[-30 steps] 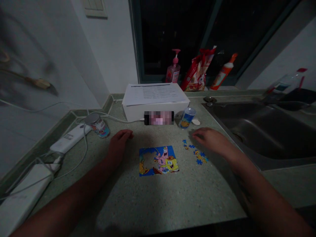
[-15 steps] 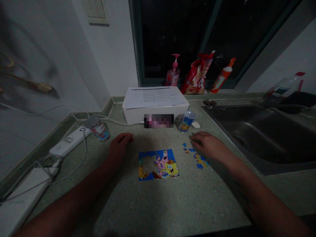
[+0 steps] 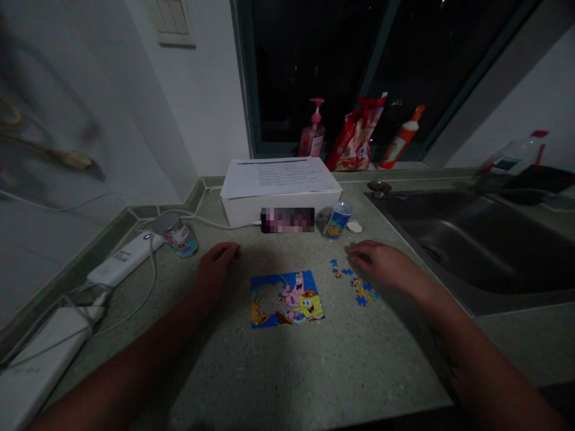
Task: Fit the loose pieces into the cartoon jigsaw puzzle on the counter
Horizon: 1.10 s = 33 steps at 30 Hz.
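A partly assembled jigsaw puzzle (image 3: 309, 302) with cartoon figures lies flat on the counter, an irregular gap in its left-centre part. Loose puzzle pieces (image 3: 362, 300) are scattered to its right, several of them bunched together. Beside these pieces rests my right hand (image 3: 380, 261), loosely curved, thumb and fingers apart, with nothing visible in it. My left hand (image 3: 218, 266) lies on the counter, left of and slightly beyond the puzzle, its fingers curled closed with nothing seen in them. A blue cartoon can (image 3: 338, 221) stands behind the pieces, and a round lid (image 3: 354, 227) lies beside it.
A white box (image 3: 278, 179) with a printed sheet on top stands at the back, a pixelated object (image 3: 287, 220) before it. At left are a jar (image 3: 176, 234), power strips (image 3: 123, 258) and cables. A metal sink (image 3: 485, 245) is at right; bottles line the windowsill.
The view has shifted very slightly, moving the scene a little left. Both hands, the puzzle and the loose pieces keep their places.
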Each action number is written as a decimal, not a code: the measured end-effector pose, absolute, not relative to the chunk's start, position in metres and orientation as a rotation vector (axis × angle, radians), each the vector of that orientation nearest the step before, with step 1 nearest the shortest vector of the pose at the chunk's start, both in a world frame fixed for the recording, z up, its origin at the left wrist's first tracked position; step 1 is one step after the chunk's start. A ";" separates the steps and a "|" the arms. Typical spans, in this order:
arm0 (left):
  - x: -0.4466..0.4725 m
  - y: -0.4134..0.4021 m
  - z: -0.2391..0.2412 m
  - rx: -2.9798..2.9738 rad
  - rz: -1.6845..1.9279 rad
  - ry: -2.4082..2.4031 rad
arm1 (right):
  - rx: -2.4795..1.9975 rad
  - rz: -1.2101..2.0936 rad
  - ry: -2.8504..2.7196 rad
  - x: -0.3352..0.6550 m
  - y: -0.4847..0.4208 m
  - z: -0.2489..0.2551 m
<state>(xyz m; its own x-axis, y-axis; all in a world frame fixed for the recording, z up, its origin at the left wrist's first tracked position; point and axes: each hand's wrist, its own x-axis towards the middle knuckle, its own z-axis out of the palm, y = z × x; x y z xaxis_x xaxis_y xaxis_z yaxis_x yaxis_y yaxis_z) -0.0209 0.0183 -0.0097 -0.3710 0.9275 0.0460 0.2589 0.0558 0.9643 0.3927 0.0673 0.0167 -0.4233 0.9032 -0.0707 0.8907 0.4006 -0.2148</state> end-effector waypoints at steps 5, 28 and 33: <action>-0.022 0.019 -0.012 1.211 1.339 1.702 | -1.706 0.361 -2.566 0.397 0.069 0.020; -0.020 0.019 -0.011 1.167 1.352 1.689 | -1.708 0.428 -2.567 0.405 0.068 0.021; -0.020 0.019 -0.010 1.193 1.335 1.692 | -1.732 0.486 -2.579 0.410 0.071 0.022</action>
<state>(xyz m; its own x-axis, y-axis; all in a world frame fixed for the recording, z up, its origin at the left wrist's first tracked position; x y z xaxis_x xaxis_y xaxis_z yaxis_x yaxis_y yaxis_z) -0.0204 0.0190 -0.0103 -0.3616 0.9317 0.0360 0.2515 0.0603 0.9660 0.4098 0.0707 0.0224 -0.3931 0.9031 -0.1732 0.9041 0.3452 -0.2519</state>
